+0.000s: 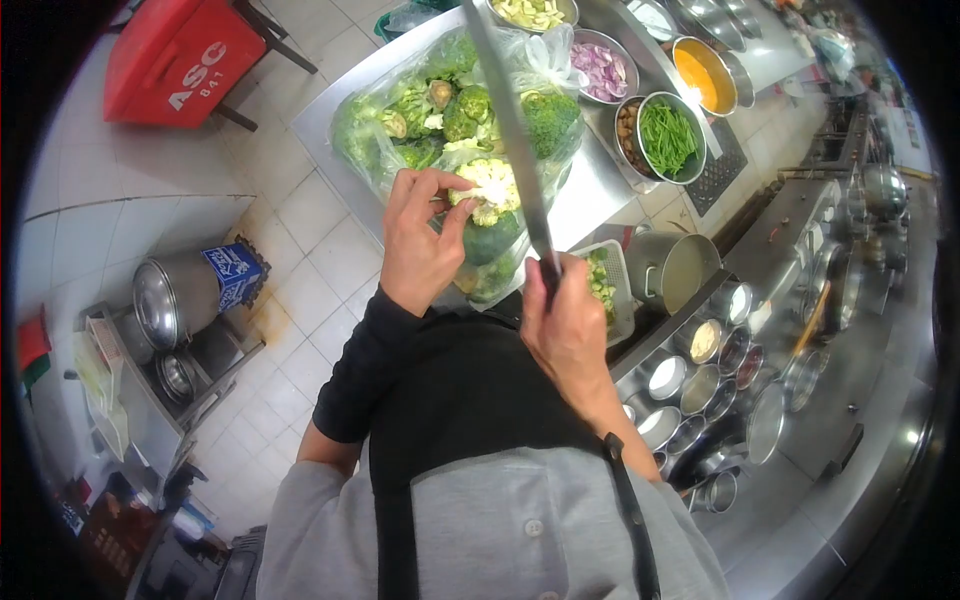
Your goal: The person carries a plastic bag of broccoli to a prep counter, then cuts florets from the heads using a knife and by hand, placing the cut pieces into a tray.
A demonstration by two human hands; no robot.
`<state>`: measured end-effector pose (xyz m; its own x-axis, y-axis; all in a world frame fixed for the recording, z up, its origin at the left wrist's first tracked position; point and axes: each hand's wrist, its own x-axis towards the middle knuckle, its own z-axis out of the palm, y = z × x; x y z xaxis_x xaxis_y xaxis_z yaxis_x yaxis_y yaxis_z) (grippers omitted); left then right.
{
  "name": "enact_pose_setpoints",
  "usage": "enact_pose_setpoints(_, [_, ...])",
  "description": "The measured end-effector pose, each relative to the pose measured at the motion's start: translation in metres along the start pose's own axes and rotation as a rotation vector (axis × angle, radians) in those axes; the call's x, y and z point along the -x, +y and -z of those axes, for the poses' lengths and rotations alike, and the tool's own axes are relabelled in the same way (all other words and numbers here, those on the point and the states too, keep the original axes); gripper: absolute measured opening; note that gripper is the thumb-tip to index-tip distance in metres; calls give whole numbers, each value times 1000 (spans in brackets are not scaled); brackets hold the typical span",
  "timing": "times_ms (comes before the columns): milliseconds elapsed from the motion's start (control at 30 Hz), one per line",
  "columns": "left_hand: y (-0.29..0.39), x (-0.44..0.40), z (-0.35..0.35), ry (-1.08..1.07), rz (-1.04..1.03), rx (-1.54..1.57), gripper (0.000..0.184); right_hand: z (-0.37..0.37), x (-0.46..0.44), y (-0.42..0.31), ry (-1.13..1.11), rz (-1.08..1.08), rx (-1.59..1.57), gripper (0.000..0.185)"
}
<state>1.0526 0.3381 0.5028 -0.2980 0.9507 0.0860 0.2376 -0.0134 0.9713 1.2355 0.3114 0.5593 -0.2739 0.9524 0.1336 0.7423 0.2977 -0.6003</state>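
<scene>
My left hand (428,228) pinches a pale piece of broccoli (490,190) between thumb and fingers, its stem side bright with glare. The fingers of my right hand (565,318) are wrapped round the dark handle of a long knife (515,140). Its blade points away from me, and slants past the right side of the held piece; I cannot tell whether they touch. Beneath the hands, a clear plastic bag (365,150) lies spread open with several broccoli heads (462,112) in it. A white basket (622,315) with cut green pieces stands beside my right hand.
The bag rests on a steel table (325,115). Bowls of chopped purple onion (602,70), green strips (668,138) and orange liquid (703,75) stand at the far right. A large pot (683,270) and several seasoning containers (668,378) are to the right. A red bin (175,65) stands left.
</scene>
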Motion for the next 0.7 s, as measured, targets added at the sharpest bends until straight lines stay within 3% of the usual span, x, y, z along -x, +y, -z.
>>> enact_pose_setpoints(67, [-2,-1,0,6,-4,-3,18,-11,0,11,-219,-110,108,29])
enact_pose_setpoints(233, [-9,-5,6,20,-53,-153,16,-7,5,14,-231,-110,21,29])
enact_pose_setpoints(333, [-18,-6,6,9,1,6,15,-4,-4,11,-235,-126,22,30])
enact_pose_setpoints(433, [-34,-11,13,-15,217,287,18,-8,-7,13,-213,-129,12,30])
enact_pose_setpoints(700, [-46,-23,35,-104,242,434,17,-16,-9,27,-254,-216,-32,33])
